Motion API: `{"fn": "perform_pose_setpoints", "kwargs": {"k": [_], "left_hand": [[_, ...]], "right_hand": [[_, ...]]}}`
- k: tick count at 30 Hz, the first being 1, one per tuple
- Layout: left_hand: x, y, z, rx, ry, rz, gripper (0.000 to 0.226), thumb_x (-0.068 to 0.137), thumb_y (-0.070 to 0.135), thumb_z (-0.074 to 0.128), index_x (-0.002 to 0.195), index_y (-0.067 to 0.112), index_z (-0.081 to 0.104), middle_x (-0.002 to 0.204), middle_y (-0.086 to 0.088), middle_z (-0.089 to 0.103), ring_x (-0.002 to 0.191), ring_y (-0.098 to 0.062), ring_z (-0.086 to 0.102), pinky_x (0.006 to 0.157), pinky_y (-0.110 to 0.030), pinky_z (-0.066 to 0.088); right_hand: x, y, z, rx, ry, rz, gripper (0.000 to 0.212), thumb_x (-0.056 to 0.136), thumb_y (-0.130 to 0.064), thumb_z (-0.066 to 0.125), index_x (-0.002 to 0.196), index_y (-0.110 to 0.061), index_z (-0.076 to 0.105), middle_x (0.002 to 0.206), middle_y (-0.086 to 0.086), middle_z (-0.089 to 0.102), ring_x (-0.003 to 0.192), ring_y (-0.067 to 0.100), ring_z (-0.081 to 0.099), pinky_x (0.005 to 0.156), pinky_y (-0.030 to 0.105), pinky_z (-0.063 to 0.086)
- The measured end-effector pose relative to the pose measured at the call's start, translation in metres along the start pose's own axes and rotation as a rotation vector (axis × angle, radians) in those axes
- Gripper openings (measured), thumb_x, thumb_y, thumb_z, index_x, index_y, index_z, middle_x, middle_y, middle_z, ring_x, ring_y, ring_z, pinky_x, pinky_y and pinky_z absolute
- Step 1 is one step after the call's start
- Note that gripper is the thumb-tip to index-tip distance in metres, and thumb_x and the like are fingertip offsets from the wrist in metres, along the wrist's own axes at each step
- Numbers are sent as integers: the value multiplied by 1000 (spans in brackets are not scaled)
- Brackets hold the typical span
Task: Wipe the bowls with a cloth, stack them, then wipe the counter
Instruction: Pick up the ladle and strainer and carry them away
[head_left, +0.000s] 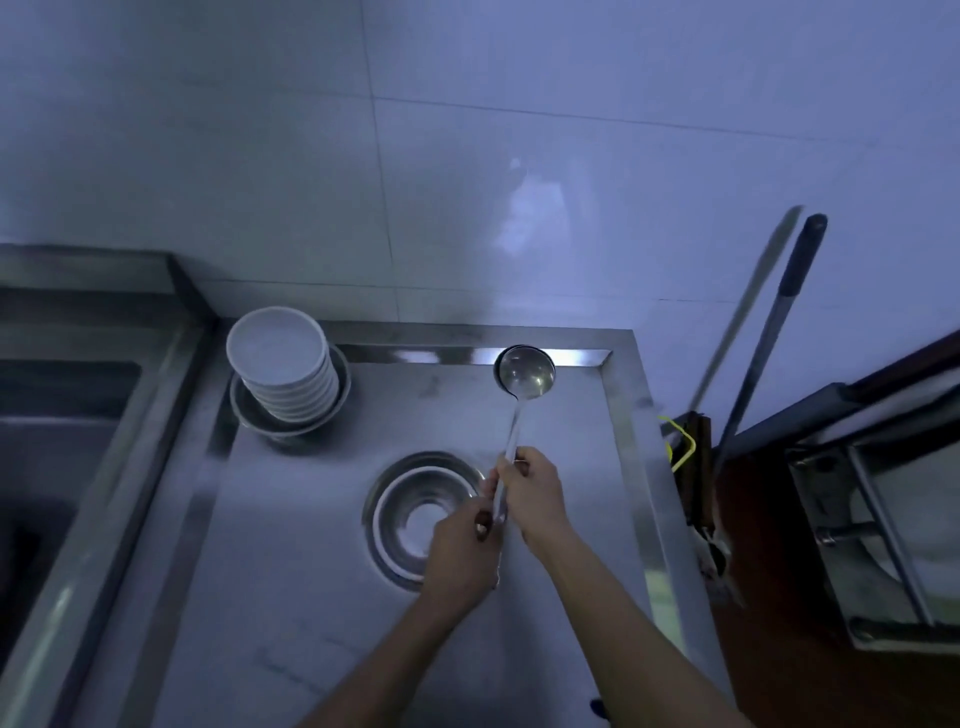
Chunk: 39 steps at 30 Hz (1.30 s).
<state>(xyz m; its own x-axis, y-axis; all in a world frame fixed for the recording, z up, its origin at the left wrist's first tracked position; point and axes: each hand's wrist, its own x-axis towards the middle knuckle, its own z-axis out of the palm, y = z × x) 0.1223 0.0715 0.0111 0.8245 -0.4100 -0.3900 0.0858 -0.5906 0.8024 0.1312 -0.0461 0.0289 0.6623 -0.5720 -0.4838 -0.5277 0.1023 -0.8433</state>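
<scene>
Both hands hold a steel ladle (519, 395) by its handle, right of centre in the frame. The right hand (530, 493) pinches the handle higher up; the left hand (460, 545) has its grip curled round the lower end. No cloth is visible. The ladle's cup lies at the back rim of the counter (311, 597). A stack of white bowls (283, 364) stands in a metal basin at upper left centre; steel bowls (415, 514), apparently nested, sit just left of the hands. Judgement: set the ladle well clear of the bowls, then fetch a cloth and steady each bowl while wiping.
</scene>
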Motion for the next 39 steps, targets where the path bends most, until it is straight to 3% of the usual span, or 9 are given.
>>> {"fn": "perform_pose_setpoints", "kwargs": {"k": [4, 7, 13, 17, 20, 24, 30, 35, 39], "left_hand": [[-22, -5, -8, 24, -34, 72, 14, 92, 30, 62, 99, 28, 74, 91, 6, 76, 77, -4, 68, 71, -20, 50], [-23, -9, -32, -105, 53, 9, 9, 97, 25, 64, 101, 33, 69, 101, -4, 77, 89, -22, 72, 85, -42, 57], [-36, -8, -80, -258, 249, -25, 36, 99, 34, 63, 134, 32, 57, 121, 10, 68, 104, -20, 69, 97, -48, 54], [-70, -5, -92, -42, 339, 119, 59, 99, 41, 58, 152, 20, 42, 148, -1, 52, 130, -22, 54, 108, -44, 45], [-102, -20, -102, 516, 539, 497, 53, 95, 39, 50, 142, 14, 54, 146, -6, 54, 137, -29, 46, 105, -48, 42], [-125, -42, -105, 994, 347, 830, 38, 91, 24, 60, 128, 14, 63, 133, -2, 62, 134, -25, 49, 107, -46, 36], [-143, -70, -117, 1257, 98, 490, 24, 101, 28, 54, 120, 16, 61, 114, -3, 69, 114, -27, 60, 118, -45, 27], [-174, -101, -154, 1251, 75, 314, 20, 107, 28, 47, 110, 18, 64, 103, -1, 72, 95, -24, 62, 95, -34, 40], [-208, -144, -193, 1175, 126, 184, 20, 108, 25, 47, 109, 20, 66, 100, 2, 72, 93, -22, 62, 91, -32, 42]], "right_hand": [[-23, -4, -31, -138, -72, -41, 20, 100, -17, 54, 85, -4, 58, 68, 8, 68, 63, 22, 68, 73, 45, 59], [-40, -4, -57, -251, -139, -55, 21, 102, -14, 51, 95, 5, 57, 75, 7, 64, 61, 17, 58, 64, 34, 52], [-73, 1, -83, -617, -348, -144, 21, 99, -10, 45, 103, -12, 65, 94, 0, 66, 68, 9, 52, 61, 22, 40], [-94, -6, -77, -853, -471, -242, 21, 97, -10, 45, 98, -12, 67, 93, 6, 65, 74, 17, 53, 60, 27, 40], [-109, -9, -64, -975, -542, -320, 23, 101, -15, 44, 84, -21, 59, 86, 4, 60, 73, 19, 55, 59, 28, 40], [-126, -15, -36, -1132, -630, -432, 23, 100, -11, 43, 100, -12, 66, 100, 12, 65, 83, 26, 56, 71, 35, 45], [-156, -22, 14, -1248, -787, -512, 18, 100, -12, 48, 89, -17, 61, 91, 4, 59, 77, 22, 53, 57, 26, 36], [-181, -20, 66, -1264, -905, -553, 23, 101, -13, 48, 104, -19, 70, 98, 6, 67, 73, 18, 56, 65, 29, 45], [-210, -11, 129, -1317, -997, -648, 23, 101, -17, 47, 87, -25, 62, 94, 4, 65, 75, 21, 57, 66, 33, 46]]}}
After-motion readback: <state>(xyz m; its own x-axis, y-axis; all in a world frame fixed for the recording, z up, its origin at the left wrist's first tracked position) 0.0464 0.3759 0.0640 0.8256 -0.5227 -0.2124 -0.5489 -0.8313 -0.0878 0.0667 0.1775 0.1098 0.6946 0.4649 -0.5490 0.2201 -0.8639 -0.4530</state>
